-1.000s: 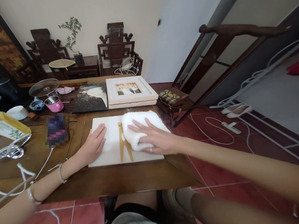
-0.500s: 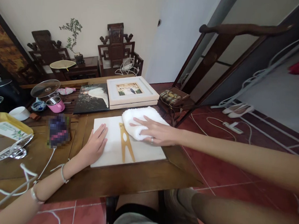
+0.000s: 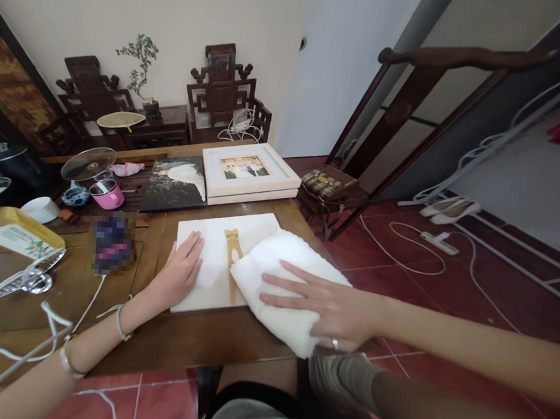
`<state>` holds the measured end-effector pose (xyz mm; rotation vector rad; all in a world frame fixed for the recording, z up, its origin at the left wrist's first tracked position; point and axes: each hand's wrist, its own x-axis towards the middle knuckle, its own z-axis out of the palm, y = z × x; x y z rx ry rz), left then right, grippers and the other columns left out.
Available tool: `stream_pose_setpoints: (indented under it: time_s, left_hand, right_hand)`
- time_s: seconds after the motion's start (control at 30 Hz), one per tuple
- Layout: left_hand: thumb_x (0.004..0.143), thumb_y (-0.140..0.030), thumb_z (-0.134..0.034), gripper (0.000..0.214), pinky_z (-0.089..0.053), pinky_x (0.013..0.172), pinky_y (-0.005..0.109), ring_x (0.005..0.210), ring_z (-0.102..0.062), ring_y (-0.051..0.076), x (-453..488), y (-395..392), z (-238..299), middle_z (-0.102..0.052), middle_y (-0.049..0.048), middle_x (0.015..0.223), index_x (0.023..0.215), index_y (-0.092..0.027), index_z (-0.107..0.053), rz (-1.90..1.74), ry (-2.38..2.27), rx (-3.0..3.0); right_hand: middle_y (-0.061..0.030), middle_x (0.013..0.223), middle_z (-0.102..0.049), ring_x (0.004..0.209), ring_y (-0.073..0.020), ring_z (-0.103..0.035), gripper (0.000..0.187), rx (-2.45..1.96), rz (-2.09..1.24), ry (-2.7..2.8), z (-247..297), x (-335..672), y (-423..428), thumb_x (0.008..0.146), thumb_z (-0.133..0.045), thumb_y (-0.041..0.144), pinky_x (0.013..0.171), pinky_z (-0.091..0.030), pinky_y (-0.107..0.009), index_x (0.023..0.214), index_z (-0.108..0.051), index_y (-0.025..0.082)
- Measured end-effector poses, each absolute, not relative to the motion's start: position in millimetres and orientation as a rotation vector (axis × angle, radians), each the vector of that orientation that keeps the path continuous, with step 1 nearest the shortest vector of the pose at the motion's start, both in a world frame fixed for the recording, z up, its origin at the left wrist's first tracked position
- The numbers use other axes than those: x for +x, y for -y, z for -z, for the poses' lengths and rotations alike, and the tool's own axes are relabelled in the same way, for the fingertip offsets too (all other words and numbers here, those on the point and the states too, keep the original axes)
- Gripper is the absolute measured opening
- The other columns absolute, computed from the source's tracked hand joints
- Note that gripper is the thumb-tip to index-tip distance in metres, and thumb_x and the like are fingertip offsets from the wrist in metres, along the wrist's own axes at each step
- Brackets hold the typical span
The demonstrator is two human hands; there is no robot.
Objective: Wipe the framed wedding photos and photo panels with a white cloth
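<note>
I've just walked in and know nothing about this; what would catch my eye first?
Probably the fluffy white cloth under the right hand, covering part of the white board and reaching past its near edge. Next, the yellow shape on the board, between the cloth and the left hand. Farther left, the pink mug stands out.

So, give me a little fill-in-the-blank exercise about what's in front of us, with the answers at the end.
1. A ring shows on the person's ____ hand, which lies on a white cloth.
2. The left hand rests on a white board, with ____ bracelets further up.
3. The mug near the dark photo panel is coloured ____.
4. The power strip lies on the red tiled ____.

Missing words: right; two; pink; floor.
</note>
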<state>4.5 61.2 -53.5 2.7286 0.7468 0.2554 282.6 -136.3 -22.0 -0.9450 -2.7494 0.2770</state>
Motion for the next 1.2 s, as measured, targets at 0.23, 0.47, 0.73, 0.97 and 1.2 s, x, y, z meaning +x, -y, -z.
stream_pose_setpoints:
  time_s: [0.23,0.47,0.73,0.97,1.2]
  left_hand:
    - [0.102,-0.029,-0.025,0.049,-0.016,0.119,0.057,0.148,-0.018,0.029,3,-64,57,-0.028,0.0157,0.158,0.150,-0.018,-0.029,-0.297,-0.699,2.724]
    - [0.102,-0.028,-0.026,0.050,-0.018,0.118,0.058,0.148,-0.018,0.029,3,-64,56,-0.027,0.0162,0.158,0.150,-0.017,-0.029,-0.297,-0.693,2.735]
    - [0.102,-0.028,-0.026,0.049,-0.018,0.118,0.057,0.148,-0.019,0.029,2,-65,58,-0.027,0.0155,0.158,0.150,-0.018,-0.028,-0.308,-0.693,2.743]
    - [0.101,-0.030,-0.025,0.050,-0.016,0.118,0.058,0.148,-0.020,0.029,5,-62,55,-0.028,0.0162,0.158,0.149,-0.016,-0.031,-0.296,-0.717,2.730]
    - [0.101,-0.030,-0.026,0.049,-0.016,0.119,0.057,0.148,-0.020,0.029,5,-62,54,-0.029,0.0161,0.158,0.148,-0.016,-0.031,-0.293,-0.712,2.730]
  right_hand:
    - [-0.0124,0.152,-0.038,0.147,-0.0286,-0.013,0.024,-1.364,-0.309,2.599,17,294,81,0.091,-0.045,0.023,0.116,-0.013,-0.062,0.101,-0.067,0.018]
    - [-0.0151,0.142,-0.051,0.146,-0.0303,-0.017,0.035,-1.628,-0.412,2.482,8,304,24,0.098,-0.034,0.029,0.113,-0.023,-0.062,0.114,-0.062,0.017]
    - [-0.0208,0.150,-0.039,0.145,-0.0356,-0.017,0.032,-1.575,-0.268,2.520,15,283,59,0.092,-0.043,0.021,0.110,-0.021,-0.068,0.115,-0.063,0.012]
    - [-0.0160,0.152,-0.038,0.146,-0.0344,-0.010,0.023,-1.437,-0.296,2.574,10,261,121,0.090,-0.047,0.017,0.112,-0.016,-0.069,0.096,-0.069,0.017]
    - [-0.0192,0.150,-0.039,0.144,-0.0390,-0.015,0.024,-1.440,-0.272,2.576,11,252,124,0.088,-0.050,0.017,0.108,-0.019,-0.072,0.100,-0.071,0.017]
